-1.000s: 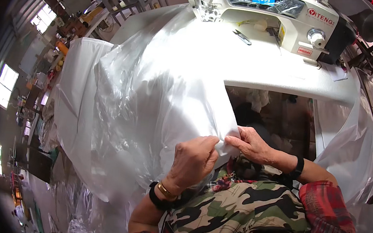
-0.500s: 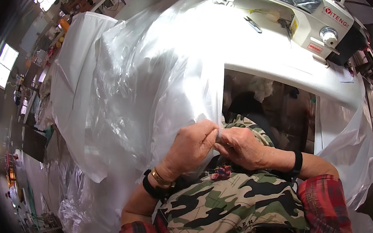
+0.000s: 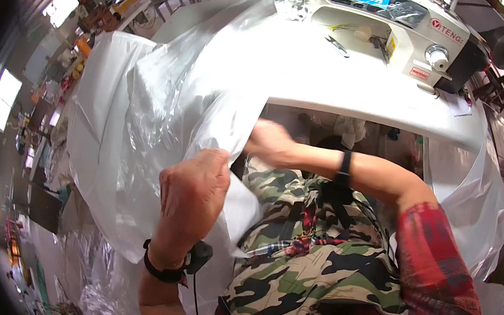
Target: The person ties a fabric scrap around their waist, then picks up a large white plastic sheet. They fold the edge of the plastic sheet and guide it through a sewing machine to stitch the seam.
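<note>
A large translucent white plastic sheet drapes off the left of the sewing table and down toward my lap. My left hand is closed on the sheet's edge, and a loose corner hangs below its knuckles. Farther up the same edge is my right hand, smeared by motion, its fingertips partly hidden at the sheet. Whether those fingers grip the plastic is unclear. A camouflage apron covers my lap, just right of the hanging corner.
A white sewing machine with a lit display stands at the back right of the white table. Small thread snips lie under its arm. More plastic sheeting hangs at the right. Cluttered shelving lines the left side.
My hands, together at the sheet's edge before, have moved apart. The left went left and down; the right went left and up. The sheet's edge has shifted left and folded over.
</note>
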The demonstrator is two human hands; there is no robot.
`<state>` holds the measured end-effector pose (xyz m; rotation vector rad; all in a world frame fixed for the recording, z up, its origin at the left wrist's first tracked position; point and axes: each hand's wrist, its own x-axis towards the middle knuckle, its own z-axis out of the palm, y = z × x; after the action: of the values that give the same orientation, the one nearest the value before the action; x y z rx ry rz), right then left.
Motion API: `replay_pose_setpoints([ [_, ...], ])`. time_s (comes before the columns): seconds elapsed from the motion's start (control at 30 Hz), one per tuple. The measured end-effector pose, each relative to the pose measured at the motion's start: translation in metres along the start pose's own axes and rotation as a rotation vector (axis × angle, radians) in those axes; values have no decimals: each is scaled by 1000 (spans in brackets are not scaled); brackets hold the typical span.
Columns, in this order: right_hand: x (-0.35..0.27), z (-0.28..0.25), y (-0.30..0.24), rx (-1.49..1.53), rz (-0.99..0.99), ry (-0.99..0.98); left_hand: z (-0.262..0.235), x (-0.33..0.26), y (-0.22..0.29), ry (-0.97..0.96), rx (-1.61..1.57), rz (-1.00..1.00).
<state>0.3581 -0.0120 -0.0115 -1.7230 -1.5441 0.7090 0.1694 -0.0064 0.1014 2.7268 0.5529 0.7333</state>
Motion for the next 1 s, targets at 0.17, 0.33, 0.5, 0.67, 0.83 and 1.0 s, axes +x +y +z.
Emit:
replay_pose_setpoints([
  [0.17,27,53,-48,-58,-708,-348,7,9,12,-255,-50,127],
  [0.33,10,59,-17,-4,-689,-611,49,-21,-3,-287,3,98],
  [0.5,-11,-35,22,-542,-32,-927,78,-50,-20,-172,-61,29],
  [0.67,4,-116,28,-587,-376,-164,85,-57,-17,-109,-140,-136],
  [0.83,36,-131,35,-528,-514,-258,80,-56,-7,-12,-219,-171],
  [1.0,55,-138,52,-408,-595,-298,74,-55,-4,58,-228,-203],
])
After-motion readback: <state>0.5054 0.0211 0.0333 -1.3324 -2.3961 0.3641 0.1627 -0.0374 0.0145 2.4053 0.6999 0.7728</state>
